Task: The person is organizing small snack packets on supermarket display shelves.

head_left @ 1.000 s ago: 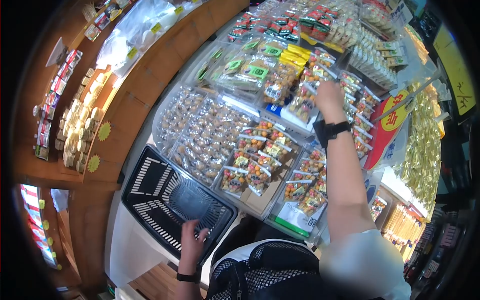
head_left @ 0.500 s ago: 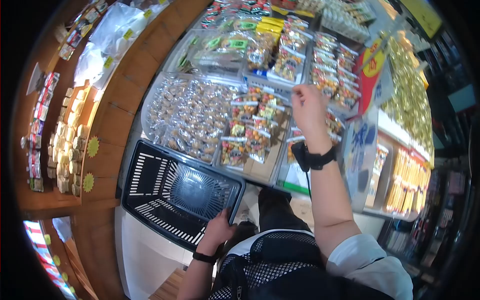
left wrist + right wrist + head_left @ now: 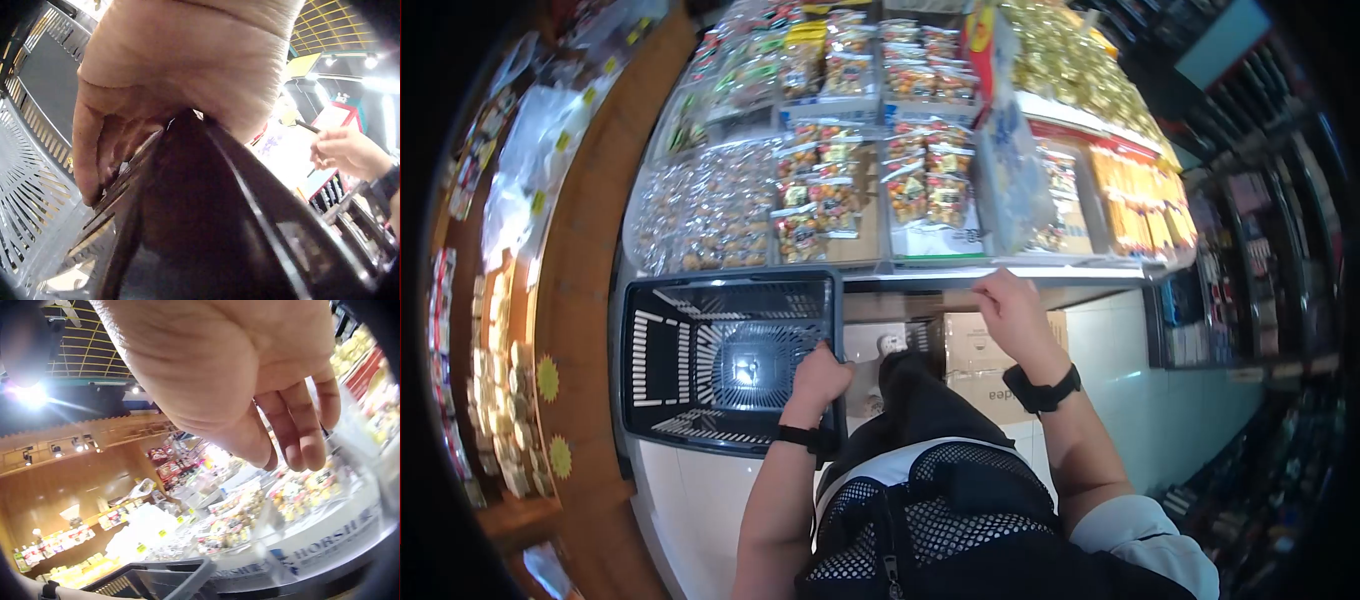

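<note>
A black slotted shopping basket with nothing inside stands against the front of the display counter. My left hand grips the right rim of the basket; in the left wrist view the fingers of the left hand curl over the edge of the basket. My right hand hangs in the air just in front of the counter edge, holding nothing. In the right wrist view the right hand has loosely bent fingers, with snack packs behind them.
Trays of wrapped snacks and colourful snack packs cover the counter. A cardboard box lies on the floor below. Wooden shelving stands to the left, dark racks to the right.
My right hand has drawn back from the snack packs to the counter's front edge. My left hand, earlier raised over the basket, has come down onto its rim. The view has turned rightward.
</note>
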